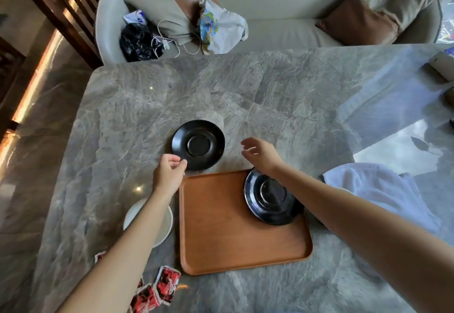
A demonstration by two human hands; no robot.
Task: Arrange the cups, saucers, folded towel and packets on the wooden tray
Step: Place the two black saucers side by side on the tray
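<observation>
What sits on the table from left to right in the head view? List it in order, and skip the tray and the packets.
white cup → black saucer on the table → black saucer on the tray → white towel

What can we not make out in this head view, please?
All head view.
White cup: mostly covered by the left forearm.
Packets: cut by the bottom edge and that forearm; count unclear.
Towel: near side behind the right forearm.
Left hand: whether it pinches the rim of the off-tray saucer, too small.
</observation>
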